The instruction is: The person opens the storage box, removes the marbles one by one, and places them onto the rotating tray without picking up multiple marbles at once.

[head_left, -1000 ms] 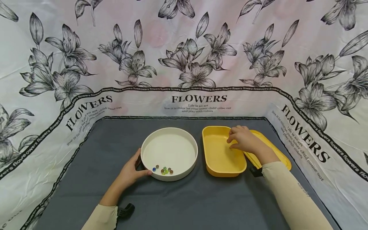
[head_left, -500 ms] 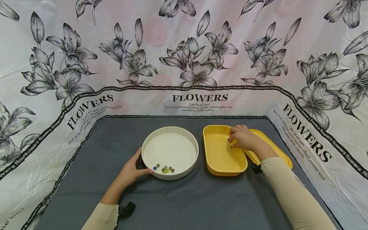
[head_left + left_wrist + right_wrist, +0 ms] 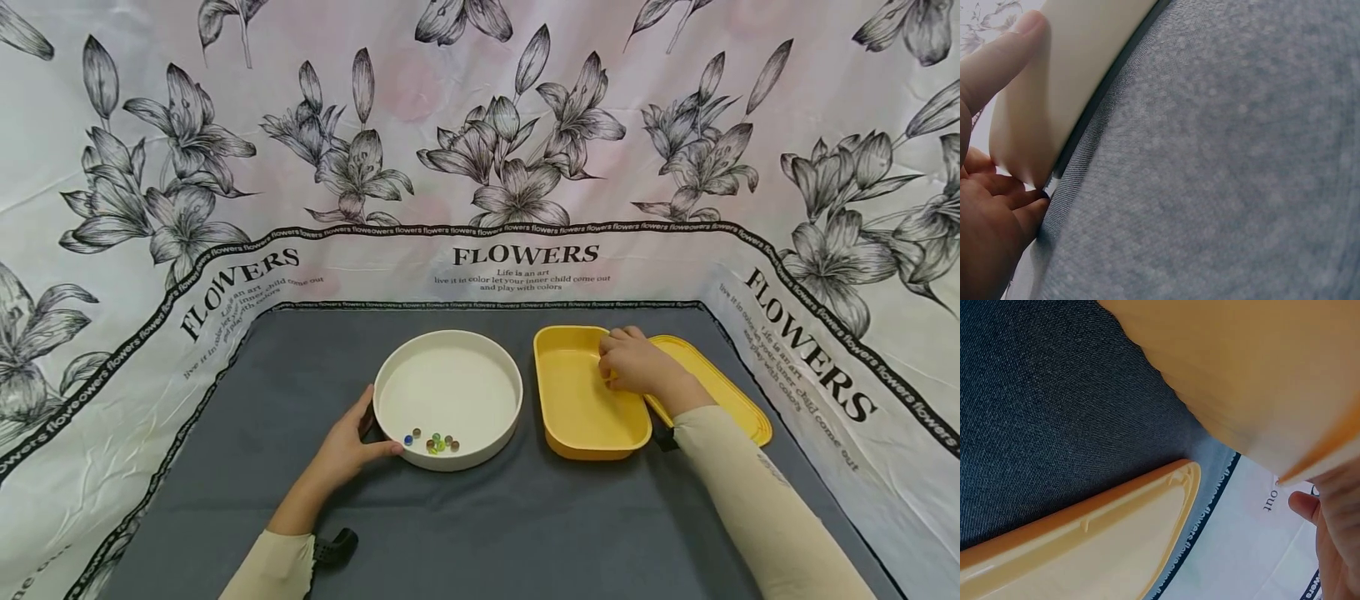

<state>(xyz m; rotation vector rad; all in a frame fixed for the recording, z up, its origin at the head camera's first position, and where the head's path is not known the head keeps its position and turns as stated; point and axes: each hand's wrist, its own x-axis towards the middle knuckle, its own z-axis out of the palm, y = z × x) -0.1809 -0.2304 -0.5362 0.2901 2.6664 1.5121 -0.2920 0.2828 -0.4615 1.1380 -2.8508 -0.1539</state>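
Note:
My left hand [image 3: 347,448] holds the side of a round white tray [image 3: 450,375], thumb at the front and fingers at the left. In the left wrist view the thumb lies along the outer wall [image 3: 1072,81] and the fingers touch its lower edge. Several glass marbles [image 3: 439,445], blue, brown and green, lie near the tray's front. Over the right side of a yellow rectangular container [image 3: 566,396] my right hand [image 3: 636,364] reaches in, fingers curled together, pinching small marbles that the hand now hides. The right wrist view shows only part of that hand [image 3: 1338,531].
A yellow lid [image 3: 716,392] lies right of the container, partly under the right forearm. Grey cloth [image 3: 465,533] covers the table. A white floral sheet [image 3: 517,192] rises behind and at both sides. A narrow gap separates tray and container.
My right fingers have drawn together; a blue and a brownish marble visible at the fingertips half a second ago are now hidden. My left hand stays on the tray. The head view shifts slightly.

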